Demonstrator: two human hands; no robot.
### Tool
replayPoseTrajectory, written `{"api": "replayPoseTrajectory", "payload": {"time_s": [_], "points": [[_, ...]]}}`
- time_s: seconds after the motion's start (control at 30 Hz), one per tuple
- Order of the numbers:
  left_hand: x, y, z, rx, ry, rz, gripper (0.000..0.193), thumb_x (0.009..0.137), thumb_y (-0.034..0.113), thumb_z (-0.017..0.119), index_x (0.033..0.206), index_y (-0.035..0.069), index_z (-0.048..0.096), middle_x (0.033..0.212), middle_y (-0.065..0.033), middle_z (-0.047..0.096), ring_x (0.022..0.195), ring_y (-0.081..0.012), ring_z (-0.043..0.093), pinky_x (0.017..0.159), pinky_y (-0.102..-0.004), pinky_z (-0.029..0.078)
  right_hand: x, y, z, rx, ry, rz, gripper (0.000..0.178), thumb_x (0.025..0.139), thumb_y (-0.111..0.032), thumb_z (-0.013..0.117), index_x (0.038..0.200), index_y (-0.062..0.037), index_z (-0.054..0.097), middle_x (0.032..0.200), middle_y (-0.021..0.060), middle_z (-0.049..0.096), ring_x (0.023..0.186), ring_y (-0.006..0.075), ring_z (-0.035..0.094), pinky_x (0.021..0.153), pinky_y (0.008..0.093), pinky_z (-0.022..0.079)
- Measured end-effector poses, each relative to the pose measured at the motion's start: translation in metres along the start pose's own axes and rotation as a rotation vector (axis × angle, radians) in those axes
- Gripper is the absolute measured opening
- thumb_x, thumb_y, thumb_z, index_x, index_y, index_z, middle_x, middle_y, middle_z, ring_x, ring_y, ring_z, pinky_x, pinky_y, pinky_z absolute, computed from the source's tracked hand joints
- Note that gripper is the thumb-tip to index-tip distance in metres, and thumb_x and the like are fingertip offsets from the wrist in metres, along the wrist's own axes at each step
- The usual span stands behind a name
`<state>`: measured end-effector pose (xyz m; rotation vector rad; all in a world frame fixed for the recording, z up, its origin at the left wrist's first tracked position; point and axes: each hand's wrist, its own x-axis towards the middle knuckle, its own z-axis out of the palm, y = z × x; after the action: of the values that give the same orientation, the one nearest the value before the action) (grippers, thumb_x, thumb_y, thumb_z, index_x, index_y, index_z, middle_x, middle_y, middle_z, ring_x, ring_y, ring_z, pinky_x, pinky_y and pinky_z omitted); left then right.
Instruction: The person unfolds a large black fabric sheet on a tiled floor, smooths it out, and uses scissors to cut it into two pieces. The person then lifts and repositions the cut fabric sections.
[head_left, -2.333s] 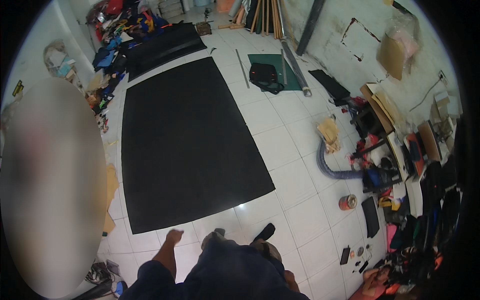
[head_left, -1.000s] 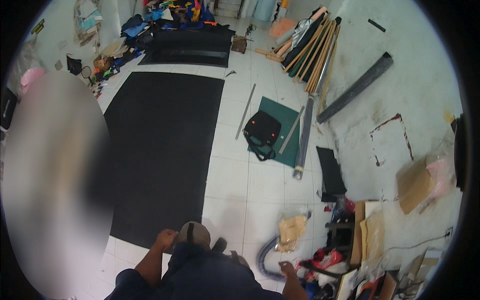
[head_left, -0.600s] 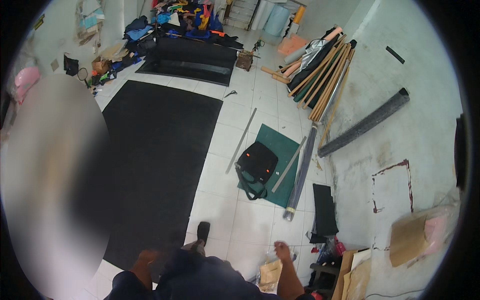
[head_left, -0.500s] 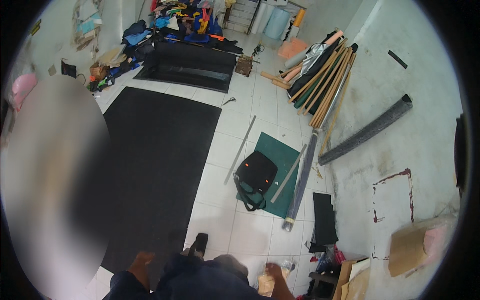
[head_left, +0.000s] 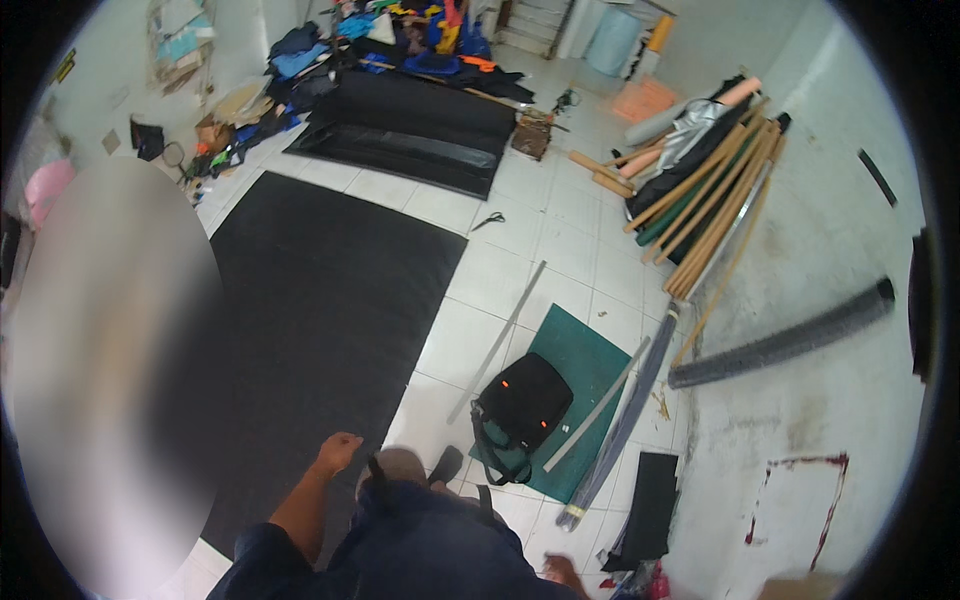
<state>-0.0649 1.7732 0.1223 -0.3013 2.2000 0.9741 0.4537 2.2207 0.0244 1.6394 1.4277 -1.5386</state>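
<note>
My left hand (head_left: 342, 451) is raised above the near right part of a large black sheet (head_left: 320, 290) on the floor. Its fingers look curled together, with nothing seen in them. My right hand (head_left: 561, 572) is low at the bottom edge, partly cut off and blurred, so its fingers cannot be read. Ahead of me and to the right lies a black bag (head_left: 524, 400) with a strap and small orange tabs. It rests on a green cutting mat (head_left: 585, 350), beside a grey metal strip (head_left: 597, 403).
A long wrapped roll (head_left: 625, 415) lies right of the mat. Scissors (head_left: 490, 219) and another strip (head_left: 500, 335) are on the tiles. Cardboard tubes (head_left: 730, 200) and a dark roll (head_left: 790, 340) lean at the right wall. A black open box (head_left: 400, 130) and piled fabric stand at the back.
My body and view have shifted, and the floor things now appear further right and lower. The left hand has risen forward. The clear package by my right hand is out of sight now.
</note>
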Motion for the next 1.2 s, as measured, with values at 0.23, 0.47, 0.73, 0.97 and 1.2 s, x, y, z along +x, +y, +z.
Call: {"api": "replayPoseTrajectory", "payload": {"time_s": [0.23, 0.47, 0.73, 0.97, 1.2], "points": [[0.089, -0.015, 0.032, 0.768, -0.232, 0.126, 0.040, 0.096, 0.032, 0.047, 0.123, 0.010, 0.064, 0.123, -0.0197, 0.063, 0.113, -0.0389, 0.060, 0.097, -0.0469, 0.047, 0.150, -0.440, -0.104, -0.497, 0.502, -0.730, 0.032, 0.093, -0.032, 0.061, 0.098, -0.0026, 0.070, 0.076, 0.0077, 0.065, 0.065, 0.0178, 0.061, 0.063, 0.0350, 0.050], [0.192, 0.046, 0.070, 0.338, -0.084, 0.030, 0.043, 0.094, 0.040, 0.049, 0.123, 0.012, 0.064, 0.124, -0.0186, 0.063, 0.117, -0.0378, 0.058, 0.103, -0.0455, 0.043, 0.155, -0.752, 0.018, -0.613, 0.232, -0.702, 0.045, 0.090, -0.036, 0.064, 0.119, -0.0007, 0.063, 0.115, 0.0184, 0.066, 0.108, 0.0305, 0.062, 0.094, 0.0415, 0.049], [0.303, 0.369, -0.007, -0.347, 0.265, -0.023, 0.047, 0.092, 0.040, 0.059, 0.119, 0.002, 0.065, 0.112, -0.0156, 0.068, 0.106, -0.0282, 0.063, 0.093, -0.0391, 0.048, 0.160, -0.938, 0.152, -1.045, -0.294, -0.854, 0.052, 0.089, -0.042, 0.065, 0.120, -0.0011, 0.063, 0.110, 0.0176, 0.068, 0.103, 0.0281, 0.065, 0.090, 0.0376, 0.050], [0.422, 0.408, 0.058, -0.741, 0.440, -0.189, 0.050, 0.087, 0.044, 0.063, 0.116, 0.003, 0.066, 0.114, -0.0184, 0.068, 0.109, -0.0327, 0.064, 0.097, -0.0394, 0.047, 0.275, -1.101, 0.180, -1.443, -0.436, -0.837, 0.051, 0.087, -0.046, 0.066, 0.117, -0.0048, 0.065, 0.107, 0.0173, 0.069, 0.100, 0.0272, 0.066, 0.088, 0.0363, 0.051], [0.529, 0.359, 0.181, -0.569, 0.515, -0.600, 0.051, 0.086, 0.041, 0.066, 0.112, -0.002, 0.066, 0.111, -0.0246, 0.067, 0.108, -0.0363, 0.063, 0.093, -0.0419, 0.049, 0.464, -1.224, 0.285, -1.744, -0.497, -0.846, 0.045, 0.089, -0.043, 0.065, 0.116, -0.0074, 0.064, 0.104, 0.0155, 0.069, 0.098, 0.0322, 0.066, 0.087, 0.0402, 0.051]]}}
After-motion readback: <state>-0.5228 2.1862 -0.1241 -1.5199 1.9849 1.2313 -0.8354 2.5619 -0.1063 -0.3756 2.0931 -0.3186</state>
